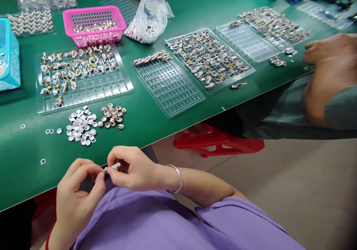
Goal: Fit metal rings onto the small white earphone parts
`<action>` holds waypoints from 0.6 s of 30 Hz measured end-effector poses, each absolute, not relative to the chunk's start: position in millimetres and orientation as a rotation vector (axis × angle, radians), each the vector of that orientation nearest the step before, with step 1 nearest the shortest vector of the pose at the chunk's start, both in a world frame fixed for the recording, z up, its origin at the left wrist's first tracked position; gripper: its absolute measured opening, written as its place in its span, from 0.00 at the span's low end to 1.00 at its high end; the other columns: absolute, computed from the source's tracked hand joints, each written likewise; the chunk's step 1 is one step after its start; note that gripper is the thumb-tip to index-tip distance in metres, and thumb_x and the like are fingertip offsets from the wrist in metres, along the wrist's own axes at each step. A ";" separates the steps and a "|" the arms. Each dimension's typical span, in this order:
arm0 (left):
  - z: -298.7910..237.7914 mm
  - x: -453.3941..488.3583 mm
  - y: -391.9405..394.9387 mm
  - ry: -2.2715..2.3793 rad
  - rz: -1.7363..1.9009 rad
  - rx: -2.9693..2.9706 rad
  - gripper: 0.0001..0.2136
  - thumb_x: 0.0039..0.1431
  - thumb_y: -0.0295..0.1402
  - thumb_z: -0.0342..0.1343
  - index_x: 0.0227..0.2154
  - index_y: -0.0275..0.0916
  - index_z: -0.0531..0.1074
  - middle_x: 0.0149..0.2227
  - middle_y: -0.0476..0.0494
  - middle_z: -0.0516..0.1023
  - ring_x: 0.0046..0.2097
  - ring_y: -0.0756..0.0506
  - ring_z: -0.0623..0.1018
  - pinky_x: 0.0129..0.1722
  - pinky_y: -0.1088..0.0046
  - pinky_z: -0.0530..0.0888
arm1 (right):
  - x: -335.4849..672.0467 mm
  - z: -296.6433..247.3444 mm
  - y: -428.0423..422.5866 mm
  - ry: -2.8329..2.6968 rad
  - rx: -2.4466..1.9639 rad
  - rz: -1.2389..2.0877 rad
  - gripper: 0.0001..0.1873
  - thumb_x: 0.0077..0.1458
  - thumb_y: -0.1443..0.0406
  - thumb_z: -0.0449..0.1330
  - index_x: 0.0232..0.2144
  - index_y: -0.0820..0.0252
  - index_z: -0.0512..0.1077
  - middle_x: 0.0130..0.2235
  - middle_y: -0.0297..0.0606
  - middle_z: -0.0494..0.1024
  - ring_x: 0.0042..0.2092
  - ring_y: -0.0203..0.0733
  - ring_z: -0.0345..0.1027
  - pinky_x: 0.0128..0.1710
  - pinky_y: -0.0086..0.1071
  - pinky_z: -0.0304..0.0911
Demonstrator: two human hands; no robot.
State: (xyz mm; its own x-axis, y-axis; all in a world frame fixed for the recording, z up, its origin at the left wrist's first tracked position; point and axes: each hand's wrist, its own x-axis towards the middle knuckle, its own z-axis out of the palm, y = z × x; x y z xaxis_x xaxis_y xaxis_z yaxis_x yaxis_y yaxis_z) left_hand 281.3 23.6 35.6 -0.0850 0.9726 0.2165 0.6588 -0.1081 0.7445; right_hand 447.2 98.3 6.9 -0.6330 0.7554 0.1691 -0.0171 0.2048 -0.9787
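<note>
Close to the table's front edge, both my hands meet at the fingertips. My right hand (134,168) is closed in a pinch around a small white earbud-like plastic part (115,166), whose rounded end sticks out past the fingers. At its other end is a small greyish cap (105,170), pinched between the thumb and forefinger of my left hand (80,192). The fingers partly hide where the two pieces meet. Just beyond my hands lie a pile of white round caps (80,125) and a smaller pile of beige cup-shaped pieces (112,115).
A clear tray (95,90) partly filled with curved parts lies ahead, before a pink basket (95,38) and plastic bag (152,19). More trays (173,90) run rightward. A blue basket (9,64) is at left. Another person's arm (329,75) rests at right, above a red stool (220,142).
</note>
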 end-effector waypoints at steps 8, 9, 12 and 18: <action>31.5 285.5 17.2 1.873 1.066 1.970 0.03 0.59 0.27 0.60 0.31 0.41 0.75 0.31 0.51 0.75 0.27 0.53 0.74 0.27 0.77 0.72 | 445.1 5.6 91.0 -1.932 -0.655 1.063 0.06 0.54 0.71 0.56 0.28 0.58 0.63 0.26 0.29 0.66 0.25 0.31 0.56 0.26 0.26 0.57; 32.3 285.7 17.9 1.876 1.059 1.975 0.03 0.59 0.27 0.59 0.30 0.41 0.75 0.31 0.51 0.75 0.27 0.53 0.74 0.27 0.77 0.72 | 444.9 5.3 91.2 -1.935 -0.644 1.063 0.06 0.54 0.71 0.56 0.28 0.58 0.63 0.26 0.29 0.66 0.25 0.31 0.56 0.26 0.26 0.57; 35.7 285.6 20.1 1.870 1.027 1.965 0.04 0.58 0.27 0.59 0.29 0.41 0.74 0.30 0.51 0.74 0.27 0.53 0.73 0.27 0.78 0.72 | 444.6 5.3 92.0 -1.933 -0.610 1.100 0.05 0.54 0.71 0.56 0.28 0.58 0.63 0.26 0.29 0.66 0.26 0.31 0.56 0.26 0.25 0.57; 42.4 282.0 22.5 1.803 0.966 1.894 0.05 0.58 0.27 0.59 0.28 0.41 0.73 0.29 0.52 0.73 0.26 0.54 0.71 0.27 0.80 0.71 | 446.0 8.7 97.5 -1.882 -0.605 1.342 0.05 0.54 0.70 0.57 0.27 0.59 0.64 0.27 0.29 0.65 0.26 0.30 0.56 0.26 0.25 0.56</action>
